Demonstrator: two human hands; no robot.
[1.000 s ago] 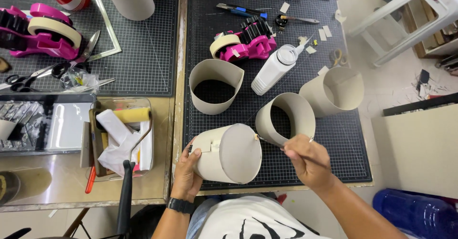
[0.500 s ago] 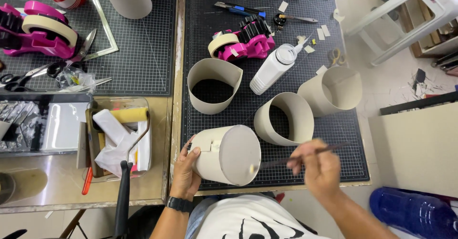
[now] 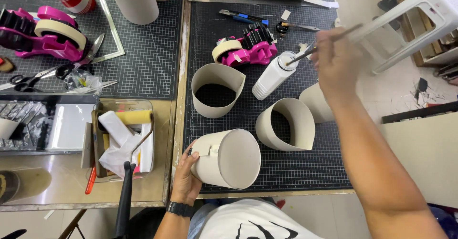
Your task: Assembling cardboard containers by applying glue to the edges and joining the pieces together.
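— What is held nearest the table (image 3: 143,186) edge?
— A closed cardboard cylinder (image 3: 229,159), lying on its side on the dark cutting mat (image 3: 305,172), is clasped by the left hand (image 3: 185,178), fingers curled around it.
— And farther off?
— A thin brush (image 3: 317,46) is pinched in the right hand (image 3: 337,62), its tip at the white bottle (image 3: 274,75).

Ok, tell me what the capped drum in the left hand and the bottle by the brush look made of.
Capped drum: seemingly matte beige cardboard, with thin curled walls and a taped seam tab. Bottle: probably white plastic, smooth with a slight sheen and ribbed base.
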